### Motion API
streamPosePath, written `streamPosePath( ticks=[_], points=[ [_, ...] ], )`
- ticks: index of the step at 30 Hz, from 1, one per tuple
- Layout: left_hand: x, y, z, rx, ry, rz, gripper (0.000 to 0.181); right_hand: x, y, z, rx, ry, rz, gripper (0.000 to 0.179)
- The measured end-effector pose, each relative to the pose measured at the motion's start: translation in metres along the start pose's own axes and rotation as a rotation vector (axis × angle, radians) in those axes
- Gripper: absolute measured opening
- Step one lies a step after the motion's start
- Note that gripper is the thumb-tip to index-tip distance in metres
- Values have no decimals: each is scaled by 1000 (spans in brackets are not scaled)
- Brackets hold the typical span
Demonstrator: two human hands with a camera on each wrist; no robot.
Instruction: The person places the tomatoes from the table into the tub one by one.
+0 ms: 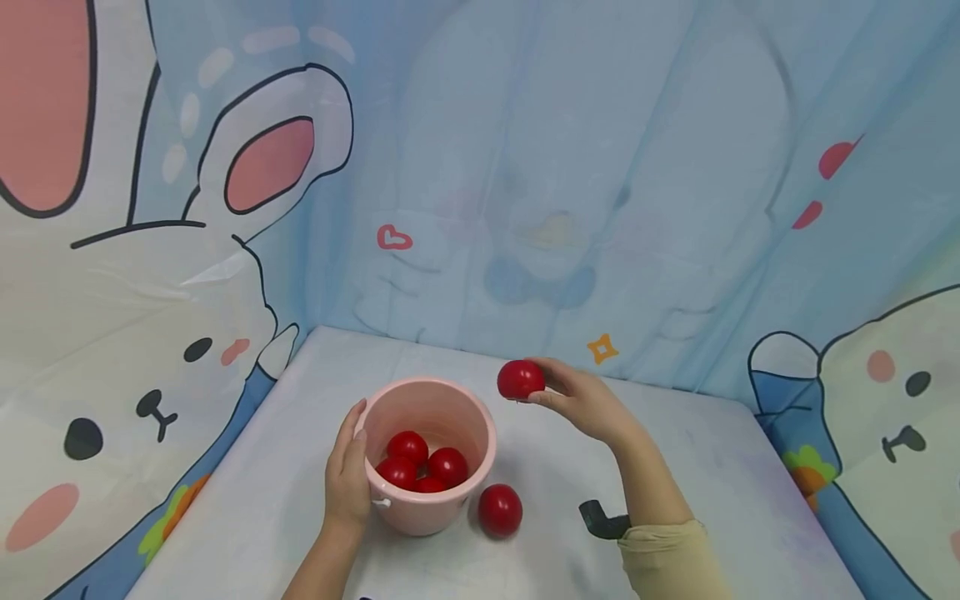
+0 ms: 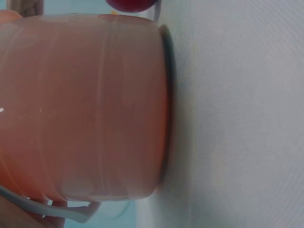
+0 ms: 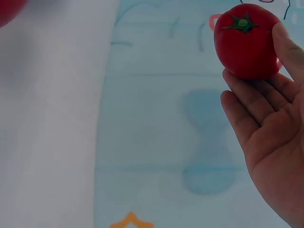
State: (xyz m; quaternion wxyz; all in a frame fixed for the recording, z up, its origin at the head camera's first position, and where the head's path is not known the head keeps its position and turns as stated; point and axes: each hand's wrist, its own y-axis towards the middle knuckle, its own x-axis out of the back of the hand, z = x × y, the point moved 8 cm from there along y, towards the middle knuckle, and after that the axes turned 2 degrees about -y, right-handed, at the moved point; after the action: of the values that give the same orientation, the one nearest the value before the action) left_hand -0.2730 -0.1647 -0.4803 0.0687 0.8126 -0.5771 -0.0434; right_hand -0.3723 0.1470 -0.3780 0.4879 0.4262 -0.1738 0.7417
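Observation:
A pink bucket (image 1: 431, 508) stands on the white-covered table, several red tomatoes (image 1: 407, 448) lying inside it. My left hand (image 1: 347, 483) grips the bucket at its left side, near the rim. In the left wrist view the bucket's wall (image 2: 80, 109) fills much of the picture, with a pale handle (image 2: 52, 209) beside the fingers. My right hand (image 1: 581, 400) holds a tomato (image 1: 521, 380) in the air, right of and behind the bucket. The right wrist view shows this tomato's green stem top (image 3: 242, 23), pinched between thumb and fingers. Another tomato (image 1: 500, 511) sits on the table, just right of the bucket.
A small black curved object (image 1: 602, 521) shows beside the right sleeve (image 1: 667, 554). Behind the table hangs a light-blue printed curtain (image 1: 555, 167), with cartoon animals at both sides. The white tabletop (image 1: 720, 467) extends to the right.

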Motion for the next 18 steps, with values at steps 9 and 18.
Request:
streamPosePath(
  ticks=[9, 18],
  points=[
    [-1, 1, 1, -4, 6, 2, 45, 0, 18, 29, 57, 32, 62, 65],
    [0, 1, 3, -11, 0, -2, 45, -3, 28, 47, 86, 24, 90, 66]
  ],
)
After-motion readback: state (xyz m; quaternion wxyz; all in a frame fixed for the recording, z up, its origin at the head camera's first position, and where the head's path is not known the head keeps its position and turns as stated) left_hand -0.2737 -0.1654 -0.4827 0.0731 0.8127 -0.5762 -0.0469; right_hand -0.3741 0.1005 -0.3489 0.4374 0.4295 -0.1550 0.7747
